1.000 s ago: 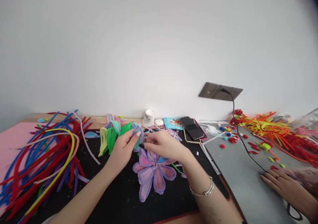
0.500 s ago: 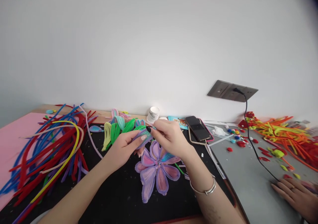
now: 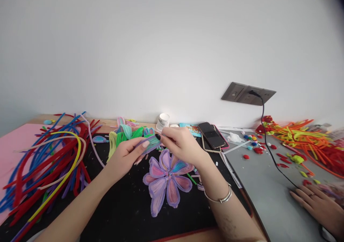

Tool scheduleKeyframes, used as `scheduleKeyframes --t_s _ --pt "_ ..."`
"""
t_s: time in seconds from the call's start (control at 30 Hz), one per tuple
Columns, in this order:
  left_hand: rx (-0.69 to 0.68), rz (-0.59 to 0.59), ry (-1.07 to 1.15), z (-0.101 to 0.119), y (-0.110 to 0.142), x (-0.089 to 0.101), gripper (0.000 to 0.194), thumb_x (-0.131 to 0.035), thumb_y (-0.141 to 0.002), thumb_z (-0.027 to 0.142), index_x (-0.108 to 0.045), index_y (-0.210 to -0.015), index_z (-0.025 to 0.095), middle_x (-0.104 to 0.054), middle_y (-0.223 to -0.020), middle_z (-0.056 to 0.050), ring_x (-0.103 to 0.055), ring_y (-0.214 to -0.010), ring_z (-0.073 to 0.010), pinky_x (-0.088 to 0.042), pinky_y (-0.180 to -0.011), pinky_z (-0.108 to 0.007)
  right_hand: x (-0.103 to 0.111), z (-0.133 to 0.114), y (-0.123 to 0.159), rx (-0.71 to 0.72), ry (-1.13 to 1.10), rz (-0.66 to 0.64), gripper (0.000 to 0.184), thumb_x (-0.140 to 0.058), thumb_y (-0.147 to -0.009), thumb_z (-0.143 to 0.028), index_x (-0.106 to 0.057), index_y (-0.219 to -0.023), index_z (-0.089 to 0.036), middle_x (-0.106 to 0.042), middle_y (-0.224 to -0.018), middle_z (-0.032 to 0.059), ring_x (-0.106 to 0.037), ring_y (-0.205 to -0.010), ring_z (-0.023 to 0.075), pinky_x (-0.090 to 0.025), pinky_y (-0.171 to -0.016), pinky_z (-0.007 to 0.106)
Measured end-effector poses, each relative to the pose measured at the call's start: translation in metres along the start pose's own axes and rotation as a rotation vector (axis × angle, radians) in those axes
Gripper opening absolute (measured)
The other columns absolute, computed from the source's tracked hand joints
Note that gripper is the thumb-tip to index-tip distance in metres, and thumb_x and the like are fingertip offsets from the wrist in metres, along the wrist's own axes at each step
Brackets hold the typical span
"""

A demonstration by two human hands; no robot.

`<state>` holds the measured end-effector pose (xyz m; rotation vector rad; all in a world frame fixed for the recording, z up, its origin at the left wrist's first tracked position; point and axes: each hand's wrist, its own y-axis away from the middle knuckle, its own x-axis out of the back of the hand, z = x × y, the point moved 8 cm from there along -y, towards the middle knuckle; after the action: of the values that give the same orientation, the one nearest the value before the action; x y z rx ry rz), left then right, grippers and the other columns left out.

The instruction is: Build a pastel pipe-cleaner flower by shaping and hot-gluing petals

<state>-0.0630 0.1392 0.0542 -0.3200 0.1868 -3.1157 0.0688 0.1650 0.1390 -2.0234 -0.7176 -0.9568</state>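
Observation:
Between my two hands is a purple and teal pipe-cleaner petal (image 3: 152,144), held just above the black mat (image 3: 118,202). My left hand (image 3: 126,155) pinches its near end between thumb and fingers. At its other end, the thumb and fingers of my right hand (image 3: 182,144) are closed on the tip; the fingertips partly hide it. Below them a pipe-cleaner flower (image 3: 168,180) in purple, pink and blue lies flat, its petals spread round a small centre. Bundled green pipe cleaners (image 3: 135,133) lie behind my left hand.
Loose red and blue pipe cleaners (image 3: 51,159) sprawl at left. A paper cup (image 3: 163,121) and phones (image 3: 212,135) stand or lie by the wall. At right are pom-poms (image 3: 254,143), orange pipe cleaners (image 3: 301,138), a black cable (image 3: 271,156) and another person's hand (image 3: 317,202).
My left hand has shifted a little left along the petal, and more of the petal shows between my hands. The whole view has moved slightly.

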Motion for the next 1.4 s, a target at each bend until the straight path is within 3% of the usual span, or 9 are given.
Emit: scheduleKeyframes --t_s 0.13,0.23,0.37,0.53,0.77,0.93,1.4 --pt "-0.083 0.302 0.083 -0.010 -0.005 0.030 0.028 -0.049 -0.089 0.045 -0.064 -0.093 0.021 -0.043 -0.052 0.005 -0.043 -0.054 -0.0129 -0.040 -0.060 -0.027 0.017 0.023 0.003 -0.112 0.001 0.153 0.031 -0.042 -0.093 -0.023 -0.032 -0.064 -0.020 -0.031 -0.057 -0.0060 -0.029 -0.053 0.0084 -0.022 -0.054 0.024" --pt "-0.052 0.394 0.045 -0.026 -0.011 0.040 0.032 -0.065 -0.079 0.042 -0.063 -0.103 0.020 -0.060 -0.073 0.001 -0.058 -0.074 -0.0150 -0.046 -0.075 -0.028 0.030 0.037 0.007 -0.176 0.012 0.235 0.031 -0.044 -0.091 -0.023 -0.032 -0.063 -0.020 -0.030 -0.055 -0.0065 -0.029 -0.052 0.0085 -0.023 -0.054 0.023" --pt "0.070 0.382 0.125 -0.049 -0.018 0.039 0.046 -0.076 -0.067 0.038 -0.061 -0.104 0.017 -0.069 -0.083 -0.003 -0.066 -0.090 -0.0217 -0.048 -0.090 -0.036 0.040 0.045 0.010 -0.225 0.001 0.254 0.032 -0.044 -0.092 -0.026 -0.036 -0.062 -0.020 -0.030 -0.054 -0.0065 -0.030 -0.052 0.0087 -0.024 -0.053 0.022" --pt "0.130 0.321 0.400 -0.059 -0.019 0.028 0.051 -0.082 -0.061 0.031 -0.060 -0.106 0.018 -0.072 -0.098 -0.006 -0.064 -0.103 -0.0207 -0.046 -0.098 -0.034 0.045 0.045 0.011 -0.231 0.004 0.273 0.032 -0.044 -0.091 -0.026 -0.036 -0.061 -0.020 -0.027 -0.055 -0.0066 -0.027 -0.053 0.0087 -0.023 -0.052 0.022" --pt "0.153 0.285 0.686 -0.060 -0.017 0.014 0.041 -0.084 -0.060 0.020 -0.065 -0.096 0.018 -0.072 -0.079 0.001 -0.068 -0.085 -0.0133 -0.054 -0.082 -0.023 0.044 0.044 0.012 -0.241 -0.014 0.242 0.032 -0.045 -0.092 -0.028 -0.040 -0.062 -0.019 -0.029 -0.054 -0.0068 -0.027 -0.053 0.0085 -0.023 -0.051 0.022" --pt "0.164 0.290 0.735 -0.061 -0.017 0.013 0.040 -0.085 -0.058 0.016 -0.066 -0.094 0.018 -0.072 -0.077 0.003 -0.067 -0.078 -0.0094 -0.054 -0.078 -0.019 0.044 0.044 0.012 -0.230 0.003 0.246 0.033 -0.046 -0.092 -0.028 -0.035 -0.061 -0.019 -0.027 -0.054 -0.0069 -0.026 -0.052 0.0081 -0.022 -0.051 0.022" --pt "0.224 0.272 0.699 -0.069 -0.015 0.011 0.038 -0.085 -0.056 0.016 -0.068 -0.090 0.017 -0.070 -0.071 0.004 -0.068 -0.073 -0.0108 -0.054 -0.072 -0.019 0.039 0.043 0.012 -0.248 -0.008 0.202 0.033 -0.046 -0.092 -0.027 -0.037 -0.062 -0.019 -0.028 -0.053 -0.0072 -0.026 -0.053 0.0082 -0.023 -0.051 0.022"
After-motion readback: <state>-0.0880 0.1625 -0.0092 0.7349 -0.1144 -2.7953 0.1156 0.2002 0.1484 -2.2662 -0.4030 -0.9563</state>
